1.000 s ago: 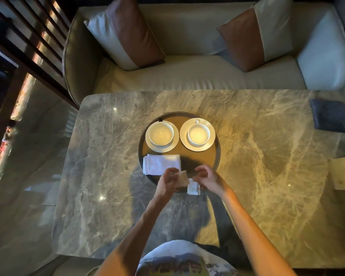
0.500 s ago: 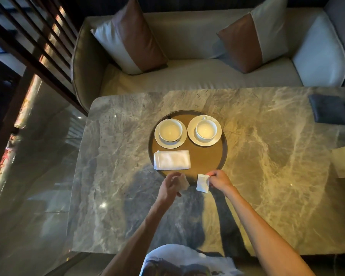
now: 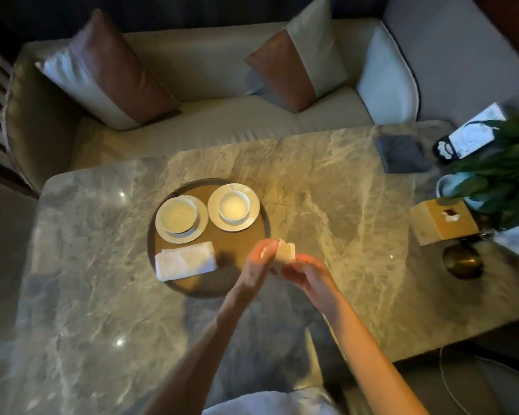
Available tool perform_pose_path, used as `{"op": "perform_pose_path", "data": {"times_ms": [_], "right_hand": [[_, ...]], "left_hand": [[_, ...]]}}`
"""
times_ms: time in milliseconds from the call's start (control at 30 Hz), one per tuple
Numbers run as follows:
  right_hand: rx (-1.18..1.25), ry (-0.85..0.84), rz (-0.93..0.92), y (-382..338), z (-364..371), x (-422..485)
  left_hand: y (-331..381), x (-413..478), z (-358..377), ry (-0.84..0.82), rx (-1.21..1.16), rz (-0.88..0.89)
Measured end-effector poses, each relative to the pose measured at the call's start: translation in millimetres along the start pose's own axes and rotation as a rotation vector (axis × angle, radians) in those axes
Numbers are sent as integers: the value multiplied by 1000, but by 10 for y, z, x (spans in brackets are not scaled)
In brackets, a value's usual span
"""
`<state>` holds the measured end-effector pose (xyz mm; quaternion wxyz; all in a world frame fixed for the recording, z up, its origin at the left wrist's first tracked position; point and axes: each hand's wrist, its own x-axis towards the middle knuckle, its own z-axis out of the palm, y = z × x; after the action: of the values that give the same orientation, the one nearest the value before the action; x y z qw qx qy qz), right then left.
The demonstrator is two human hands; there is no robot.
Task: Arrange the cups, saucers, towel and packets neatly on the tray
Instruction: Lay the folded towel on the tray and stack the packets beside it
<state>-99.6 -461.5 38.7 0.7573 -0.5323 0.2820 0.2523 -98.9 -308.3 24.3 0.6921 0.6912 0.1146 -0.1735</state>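
Fingers (image 3: 265, 250) of the left hand (image 3: 253, 271) are pinched on the near-left side of the packets (image 3: 285, 252); right hand (image 3: 304, 272) grips the same small pale bundle from the right and below. Both hands closed on it, held just above the tray's right-front edge, not resting on anything. Frame is blurred there, so I can't tell how many packets are in the bundle.

Tray (image 3: 246, 277): round, dark rim, brown base, sits on the marble desk (image 3: 327, 190). Far-left on it: cup (image 3: 176, 215) on a saucer (image 3: 203, 220). Far-right: second cup (image 3: 233, 206) on its saucer (image 3: 252, 217), handle pointing away from the person. The two saucers are just beside each other, maybe touching.

Towel (image 3: 185, 264): white, folded to a rectangle, lies on the tray's near-left part, just in front of the left saucer, its left end reaching the rim.

Off to the right on the desk: grey folded cloth (image 3: 402, 154), wooden tissue box (image 3: 442, 224), potted plant (image 3: 501, 175). Sofa (image 3: 222, 127) with two cushions beyond the desk.
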Motion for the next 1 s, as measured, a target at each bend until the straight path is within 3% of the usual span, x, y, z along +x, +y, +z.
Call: {"op": "perform_pose_path", "data": {"times_ms": [67,167,333,467,600,733,833,1000], "right_hand": [[-58,-38,-51,-162,-229,106],[-239,101,-66,-467,-468,458],[-629,180,-387,-872,-715,1108],[-655,261,-542,-1088,-859,1686],[-648,335,-679,-1005,-1021,2204],[-837,345,-849,-779,-1209,2588],[-992,326,-989,-611,-1320,2744],[-1050,350,-1112,-494,-1363,2827]], "left_hand": [[101,227,236,-35,65,95],[199,637,539,-98,170,181],[313,1417,915,-121,228,323],[233,1998,1073,-85,319,428],[-87,2518,1147,4,508,452],[-483,2819,1262,190,611,392],[-733,2839,1259,226,700,489],[-788,2835,1214,188,553,592]]}}
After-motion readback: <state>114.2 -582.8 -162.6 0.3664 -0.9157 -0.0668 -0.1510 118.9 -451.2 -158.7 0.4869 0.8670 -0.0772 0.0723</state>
